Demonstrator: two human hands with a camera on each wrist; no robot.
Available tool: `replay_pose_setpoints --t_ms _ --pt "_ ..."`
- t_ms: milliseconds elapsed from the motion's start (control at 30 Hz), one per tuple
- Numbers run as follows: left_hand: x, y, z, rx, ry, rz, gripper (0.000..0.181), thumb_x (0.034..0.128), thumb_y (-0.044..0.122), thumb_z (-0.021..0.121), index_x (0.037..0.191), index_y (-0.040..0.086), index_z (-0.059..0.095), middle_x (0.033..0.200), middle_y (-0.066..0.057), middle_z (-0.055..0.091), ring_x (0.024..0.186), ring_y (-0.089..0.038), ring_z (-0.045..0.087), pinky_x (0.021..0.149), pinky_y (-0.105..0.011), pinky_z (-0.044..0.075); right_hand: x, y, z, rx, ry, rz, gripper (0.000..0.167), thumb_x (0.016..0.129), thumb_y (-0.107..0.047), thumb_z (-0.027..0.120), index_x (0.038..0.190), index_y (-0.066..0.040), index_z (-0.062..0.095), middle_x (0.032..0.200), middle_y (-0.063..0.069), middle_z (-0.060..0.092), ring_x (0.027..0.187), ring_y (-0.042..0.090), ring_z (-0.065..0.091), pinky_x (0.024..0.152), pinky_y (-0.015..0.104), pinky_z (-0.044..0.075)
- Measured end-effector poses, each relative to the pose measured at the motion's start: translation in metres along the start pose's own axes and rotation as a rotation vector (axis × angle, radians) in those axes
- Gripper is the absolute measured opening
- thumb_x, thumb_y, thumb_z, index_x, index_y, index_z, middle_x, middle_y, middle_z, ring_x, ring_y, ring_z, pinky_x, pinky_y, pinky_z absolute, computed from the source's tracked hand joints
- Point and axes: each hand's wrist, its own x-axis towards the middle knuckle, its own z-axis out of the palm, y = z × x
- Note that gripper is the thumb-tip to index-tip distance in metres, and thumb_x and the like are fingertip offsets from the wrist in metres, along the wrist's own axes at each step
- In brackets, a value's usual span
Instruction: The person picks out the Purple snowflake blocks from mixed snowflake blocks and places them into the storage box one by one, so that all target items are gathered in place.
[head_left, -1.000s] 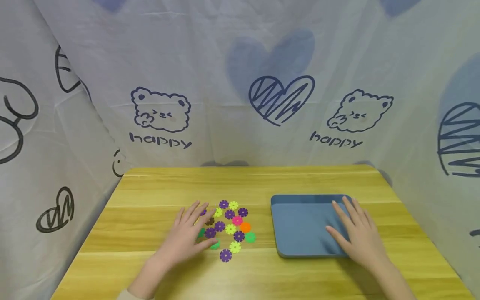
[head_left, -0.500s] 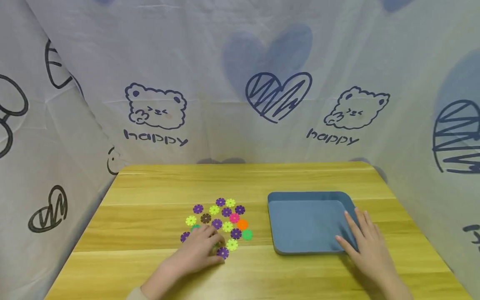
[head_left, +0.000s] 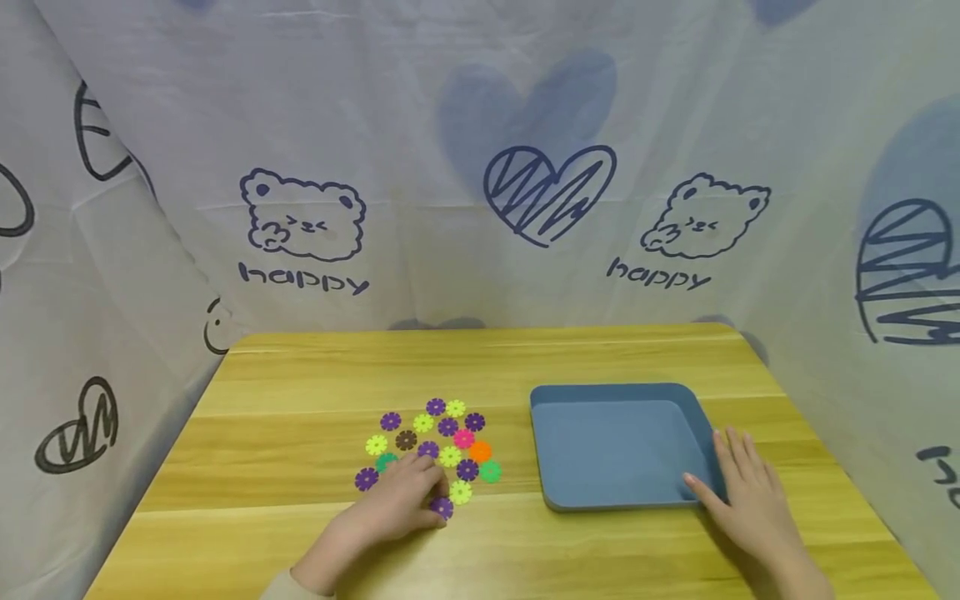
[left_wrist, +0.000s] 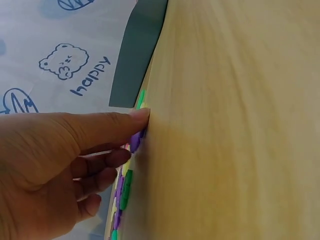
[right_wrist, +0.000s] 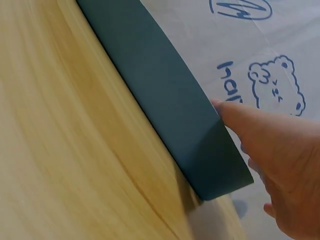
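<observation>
At the lower centre of the head view, your left hand (head_left: 401, 500) is bent over the near side of a loose group of colourful notched discs (head_left: 450, 456) on the wooden counter (head_left: 315, 375). Its thumb and fingers come down around a purple disc (head_left: 442, 507); whether this grip is clamped on it, you cannot tell. A pink disc (head_left: 464, 438) and an orange disc (head_left: 480, 452) lie towards the group's right. At the lower right, your right hand (head_left: 753, 508) is at the right side of the blue tray (head_left: 615, 450), its grip apart, fingers fairly straight. Printed white cloth (head_left: 420, 108) fills the top.

In the left wrist view, your thumb points across the left half, other fingers curled below it, with a green disc (left_wrist: 126, 190) just beside them.

In the right wrist view, your thumb reaches the tray's rim right of centre.
</observation>
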Motion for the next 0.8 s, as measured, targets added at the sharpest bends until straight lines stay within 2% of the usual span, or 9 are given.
replay_pose_setpoints --t_ms 167,333,433,633,800 --pt "0.002 -0.003 0.002 -0.081 -0.001 0.014 0.026 0.074 0.026 0.081 0.091 0.017 0.063 0.083 0.011 0.058 0.081 -0.004 0.046 0.081 -0.032 0.042 0.0 0.007 0.002 0.029 -0.037 0.027 0.088 0.099 -0.05 0.047 0.152 0.008 0.009 0.156 0.035 0.01 0.147 0.05 0.0 0.106 0.075 0.013" --pt "0.007 -0.008 0.003 -0.244 -0.03 0.017 0.02 0.0781 0.018 0.078 0.09 0.018 0.062 0.078 0.011 0.057 0.07 -0.001 0.047 0.068 -0.019 0.045 0.002 0.008 0.004 0.078 -0.044 0.022 0.087 0.099 -0.046 0.049 0.15 0.013 0.01 0.154 0.038 0.015 0.145 0.053 0.003 0.106 0.073 0.015" --pt "0.009 -0.01 0.004 -0.332 -0.057 0.014 0.015 0.0812 0.015 0.075 0.088 0.017 0.062 0.077 0.011 0.058 0.068 0.0 0.049 0.065 -0.017 0.047 0.001 0.008 0.005 0.099 -0.034 0.016 0.087 0.099 -0.045 0.05 0.15 0.013 0.01 0.153 0.039 0.016 0.145 0.053 0.004 0.107 0.073 0.015" --pt "0.015 -0.009 0.002 -0.394 -0.068 0.025 0.011 0.083 0.018 0.075 0.086 0.016 0.064 0.076 0.01 0.06 0.067 -0.001 0.052 0.065 -0.018 0.049 0.002 0.011 0.007 0.119 -0.039 0.012 0.087 0.1 -0.044 0.049 0.15 0.013 0.008 0.154 0.039 0.014 0.145 0.053 0.003 0.109 0.072 0.013" --pt "0.026 -0.003 0.0 -0.423 -0.065 0.032 0.013 0.0859 0.027 0.073 0.083 0.019 0.063 0.07 0.009 0.06 0.06 0.0 0.047 0.057 -0.018 0.046 0.002 0.011 0.008 0.129 -0.028 0.003 0.086 0.099 -0.043 0.051 0.15 0.013 0.01 0.153 0.039 0.016 0.144 0.055 0.007 0.107 0.073 0.016"
